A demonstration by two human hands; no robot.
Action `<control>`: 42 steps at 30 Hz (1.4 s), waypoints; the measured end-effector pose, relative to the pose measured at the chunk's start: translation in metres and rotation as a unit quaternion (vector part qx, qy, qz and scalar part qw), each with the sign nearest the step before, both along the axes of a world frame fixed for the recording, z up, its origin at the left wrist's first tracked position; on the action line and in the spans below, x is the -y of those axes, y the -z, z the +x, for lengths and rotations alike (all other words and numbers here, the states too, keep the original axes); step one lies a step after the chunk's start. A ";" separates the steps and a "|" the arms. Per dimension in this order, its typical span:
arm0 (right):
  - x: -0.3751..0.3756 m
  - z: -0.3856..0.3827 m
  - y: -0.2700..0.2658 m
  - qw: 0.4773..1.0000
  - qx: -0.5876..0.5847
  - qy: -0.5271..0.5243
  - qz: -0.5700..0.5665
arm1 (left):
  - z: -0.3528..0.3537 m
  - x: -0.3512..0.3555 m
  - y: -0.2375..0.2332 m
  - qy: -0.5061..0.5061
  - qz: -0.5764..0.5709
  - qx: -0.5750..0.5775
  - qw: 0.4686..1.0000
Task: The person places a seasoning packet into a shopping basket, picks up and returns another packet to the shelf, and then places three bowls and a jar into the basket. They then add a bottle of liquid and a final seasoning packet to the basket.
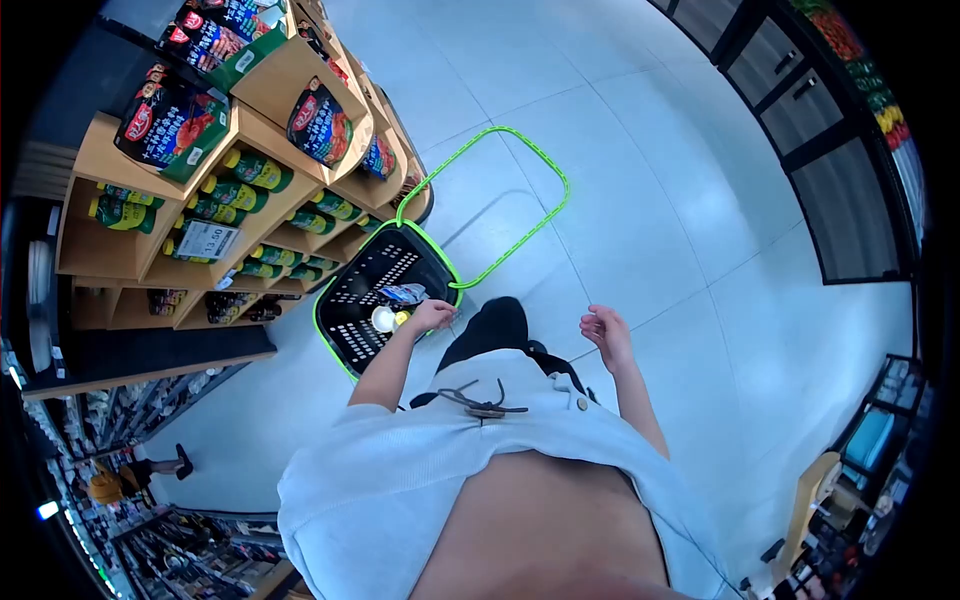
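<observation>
A black shopping basket [352, 330] with a bright green rim stands on the floor to my left. Its green loop handle [553, 170] is swung outward, away from both hands. Over the basket's near side is my left hand [433, 316], fingers bent and drawn together; whatever they may hold is too small to make out. Inside the basket lie a blue-and-white packet [403, 293], a white round container [383, 319] and a small yellow item [402, 318]. My right hand [608, 335] hangs over the floor, holding nothing, its fingers loosely curled and apart.
A wooden shelf unit [200, 130] with green jars [258, 171] and dark seasoning pouches [172, 125] rises beside the basket. Dark cabinets [845, 200] line the right. Another person [125, 480] is at the far lower left. Pale tiles [640, 190] cover the floor.
</observation>
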State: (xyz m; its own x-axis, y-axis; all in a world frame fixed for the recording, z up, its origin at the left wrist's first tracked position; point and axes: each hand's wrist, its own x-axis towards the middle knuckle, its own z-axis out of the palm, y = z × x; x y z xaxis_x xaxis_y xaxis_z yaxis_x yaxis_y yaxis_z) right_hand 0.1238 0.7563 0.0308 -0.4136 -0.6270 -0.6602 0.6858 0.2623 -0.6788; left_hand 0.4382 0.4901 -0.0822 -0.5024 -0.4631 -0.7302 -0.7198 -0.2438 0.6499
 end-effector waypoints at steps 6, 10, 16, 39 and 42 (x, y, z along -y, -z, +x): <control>0.063 -0.119 0.008 1.000 0.016 0.009 -0.008 | -0.066 -0.001 0.046 0.100 0.020 0.187 0.977; 0.095 -0.196 0.003 0.999 0.019 0.023 0.026 | -0.125 0.030 0.063 0.193 0.060 0.236 0.951; 0.096 -0.317 -0.015 0.997 -0.012 0.067 0.048 | -0.320 0.139 0.057 0.245 -0.145 0.176 0.942; 0.552 -0.651 -0.004 0.943 -0.042 -0.321 -0.074 | -0.456 0.111 0.051 -0.163 0.153 0.374 0.900; 0.626 -0.633 0.003 0.928 -0.016 -0.366 -0.067 | -0.486 0.157 0.054 -0.222 0.183 0.303 0.909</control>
